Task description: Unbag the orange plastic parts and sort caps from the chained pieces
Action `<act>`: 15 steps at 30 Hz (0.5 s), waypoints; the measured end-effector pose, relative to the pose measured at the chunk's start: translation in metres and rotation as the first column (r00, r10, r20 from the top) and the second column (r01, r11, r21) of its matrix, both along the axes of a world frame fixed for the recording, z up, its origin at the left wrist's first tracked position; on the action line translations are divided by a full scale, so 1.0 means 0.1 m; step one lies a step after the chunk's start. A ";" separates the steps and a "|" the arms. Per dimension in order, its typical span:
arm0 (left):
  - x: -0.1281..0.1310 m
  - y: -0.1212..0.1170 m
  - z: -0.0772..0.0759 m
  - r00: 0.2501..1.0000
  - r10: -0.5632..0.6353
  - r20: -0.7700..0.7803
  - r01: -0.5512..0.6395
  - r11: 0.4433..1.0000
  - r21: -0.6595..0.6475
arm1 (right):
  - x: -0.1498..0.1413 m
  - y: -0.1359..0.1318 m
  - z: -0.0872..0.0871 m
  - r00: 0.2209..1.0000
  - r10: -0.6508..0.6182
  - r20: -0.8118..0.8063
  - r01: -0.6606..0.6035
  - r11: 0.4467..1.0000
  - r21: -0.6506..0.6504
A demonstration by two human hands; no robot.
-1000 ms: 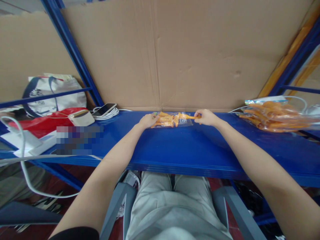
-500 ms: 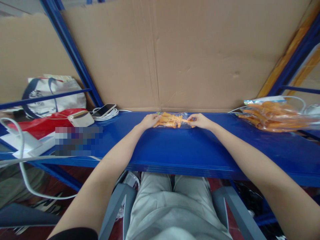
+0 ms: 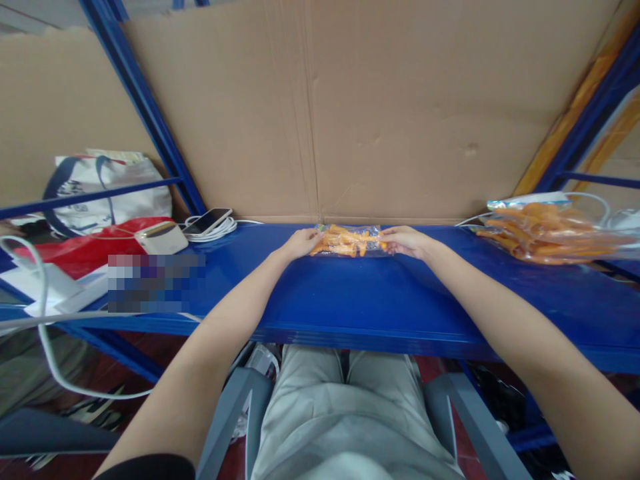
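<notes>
A clear plastic bag of orange, stick-like pieces lies flat near the back of the blue tabletop. My left hand is closed on its left end, where a bit of green shows. At the opposite end, my right hand grips the plastic between thumb and fingers. What exactly the orange pieces are is too small to tell.
On the right lies a larger clear bag of orange pieces. To the left are a smartphone on a coiled white cable, a pale boxy device, a red bag and a white tote. Cardboard stands behind.
My right hand has shifted slightly on the bag's right end, its fingers now lower around the plastic. The bag lies a little flatter; my left hand stays nearly in place.
</notes>
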State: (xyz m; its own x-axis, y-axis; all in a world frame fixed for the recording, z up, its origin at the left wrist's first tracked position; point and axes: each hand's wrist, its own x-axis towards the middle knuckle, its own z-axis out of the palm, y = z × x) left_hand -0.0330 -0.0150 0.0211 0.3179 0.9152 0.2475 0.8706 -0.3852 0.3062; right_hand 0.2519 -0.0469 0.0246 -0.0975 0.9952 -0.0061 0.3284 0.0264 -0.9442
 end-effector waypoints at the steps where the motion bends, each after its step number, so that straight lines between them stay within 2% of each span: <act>1: 0.00 0.01 0.00 1.000 0.000 0.003 0.000 1.000 0.002 | 0.00 0.00 0.00 0.997 -0.006 -0.072 0.001 0.997 -0.071; 3: -0.01 0.02 -0.01 1.000 0.000 0.022 0.000 1.000 0.007 | -0.02 0.00 0.00 0.975 -0.065 -0.214 0.021 0.979 -0.201; 5: -0.01 0.03 -0.02 0.998 -0.009 0.067 0.009 1.000 0.013 | -0.05 -0.01 0.01 0.958 -0.090 -0.272 0.022 0.970 -0.244; 8: -0.01 0.02 -0.03 0.982 -0.034 0.185 0.037 0.999 -0.015 | -0.09 -0.04 0.02 0.954 -0.086 -0.288 0.011 0.968 -0.251; 12: 0.03 -0.01 -0.04 0.938 -0.014 0.346 0.075 0.983 -0.165 | -0.09 -0.06 0.00 0.962 -0.073 -0.261 0.004 0.967 -0.256; 15: 0.06 -0.01 -0.04 0.895 -0.020 0.446 0.127 0.969 -0.211 | -0.06 -0.03 -0.03 0.959 -0.035 -0.280 -0.029 0.975 -0.220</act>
